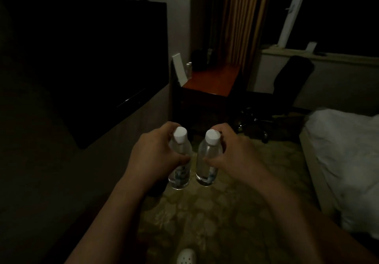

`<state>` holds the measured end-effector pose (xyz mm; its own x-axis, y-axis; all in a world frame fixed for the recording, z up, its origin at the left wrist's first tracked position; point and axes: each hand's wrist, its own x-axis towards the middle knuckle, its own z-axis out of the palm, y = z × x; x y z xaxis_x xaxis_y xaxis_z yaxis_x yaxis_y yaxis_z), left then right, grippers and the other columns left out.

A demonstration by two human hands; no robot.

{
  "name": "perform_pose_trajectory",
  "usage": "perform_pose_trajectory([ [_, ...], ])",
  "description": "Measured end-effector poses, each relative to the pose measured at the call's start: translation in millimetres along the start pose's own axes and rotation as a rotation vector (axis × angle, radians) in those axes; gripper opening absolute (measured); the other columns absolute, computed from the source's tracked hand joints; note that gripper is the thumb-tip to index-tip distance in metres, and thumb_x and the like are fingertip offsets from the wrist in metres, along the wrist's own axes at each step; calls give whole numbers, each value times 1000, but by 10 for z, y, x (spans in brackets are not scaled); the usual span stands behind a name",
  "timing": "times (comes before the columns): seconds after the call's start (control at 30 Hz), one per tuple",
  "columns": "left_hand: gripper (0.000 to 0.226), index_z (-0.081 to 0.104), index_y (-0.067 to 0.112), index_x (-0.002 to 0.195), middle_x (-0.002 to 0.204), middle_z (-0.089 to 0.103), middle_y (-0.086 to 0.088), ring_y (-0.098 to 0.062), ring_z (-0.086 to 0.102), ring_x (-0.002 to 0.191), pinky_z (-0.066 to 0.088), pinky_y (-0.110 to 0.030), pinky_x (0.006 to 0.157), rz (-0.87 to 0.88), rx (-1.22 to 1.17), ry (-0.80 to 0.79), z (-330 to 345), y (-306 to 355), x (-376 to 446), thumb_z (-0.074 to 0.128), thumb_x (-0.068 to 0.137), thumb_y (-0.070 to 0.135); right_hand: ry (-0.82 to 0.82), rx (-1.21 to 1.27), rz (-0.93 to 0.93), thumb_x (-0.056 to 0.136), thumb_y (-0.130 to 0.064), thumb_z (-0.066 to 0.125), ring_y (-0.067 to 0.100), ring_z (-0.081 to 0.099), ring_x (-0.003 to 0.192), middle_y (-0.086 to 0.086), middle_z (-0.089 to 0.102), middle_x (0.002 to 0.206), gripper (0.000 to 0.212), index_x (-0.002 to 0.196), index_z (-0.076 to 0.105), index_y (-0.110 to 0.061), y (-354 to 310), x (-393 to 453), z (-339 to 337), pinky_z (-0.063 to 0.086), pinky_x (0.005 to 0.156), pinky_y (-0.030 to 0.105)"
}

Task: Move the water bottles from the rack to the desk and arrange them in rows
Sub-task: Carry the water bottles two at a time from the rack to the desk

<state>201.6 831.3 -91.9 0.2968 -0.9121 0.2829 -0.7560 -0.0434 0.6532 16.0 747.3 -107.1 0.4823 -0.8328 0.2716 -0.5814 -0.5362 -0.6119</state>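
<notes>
One clear water bottle is being gripped by the left hand, another bottle by the right hand, both well short of the bench, where possibly a third bottle is standing.

Dim bedroom: bed, wooden desk, office chair, curtain.

I see clear glossy plastic bottles, matt white caps; table polished reddish wood; bed white cloth.

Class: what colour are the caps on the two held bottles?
White caps, clearest in the head view.
</notes>
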Motion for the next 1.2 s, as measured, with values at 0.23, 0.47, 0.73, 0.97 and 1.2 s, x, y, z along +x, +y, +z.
perform_pose_trajectory([
  [0.23, 63, 56, 42, 112, 101, 65, 14, -8, 62, 91, 58, -38, 73, 98, -23, -110, 720, -3, 1628, 88, 59, 30, 85, -62, 70, 69, -30, 84, 4, 63, 89, -12, 65, 103, 61, 117, 46, -35, 860, 1223, -253, 56, 73, 26],
  [0.47, 64, 52, 41, 115, 105, 62, 13, -11, 60, 92, 54, -36, 74, 214, 51, -191, 1354, 142, 3269, 87, 61, 33, 154, -80, 103, 67, -33, 87, 6, 63, 94, -8, 65, 109, 67, 120, 46, -28, 1671, 2461, -580, 57, 77, 25],
  [0.73, 65, 51, 35, 121, 113, 61, 8, -15, 61, 99, 57, -42, 80, 269, 52, -278, 2319, 425, 4665, 86, 67, 31, 189, -42, 167, 67, -29, 87, 3, 62, 93, -10, 63, 106, 65, 119, 47, -28, 2776, 3516, -1023, 51, 72, 13],
  [0.97, 59, 49, 36, 112, 109, 60, 9, -14, 59, 97, 55, -40, 79, 259, 159, -244, 3309, 855, 5846, 85, 66, 39, 127, -5, 138, 69, -30, 86, 5, 62, 99, -11, 62, 109, 62, 116, 46, -35, 3945, 4614, -1624, 57, 80, 27],
  [1.2, 59, 45, 36, 106, 104, 59, 8, -15, 58, 92, 56, -39, 75, 186, 222, -181, 4090, 1378, 7109, 85, 64, 45, 5, -30, 70, 70, -32, 84, 4, 62, 94, -11, 63, 105, 61, 115, 44, -38, 4975, 5863, -2234, 57, 77, 25],
])
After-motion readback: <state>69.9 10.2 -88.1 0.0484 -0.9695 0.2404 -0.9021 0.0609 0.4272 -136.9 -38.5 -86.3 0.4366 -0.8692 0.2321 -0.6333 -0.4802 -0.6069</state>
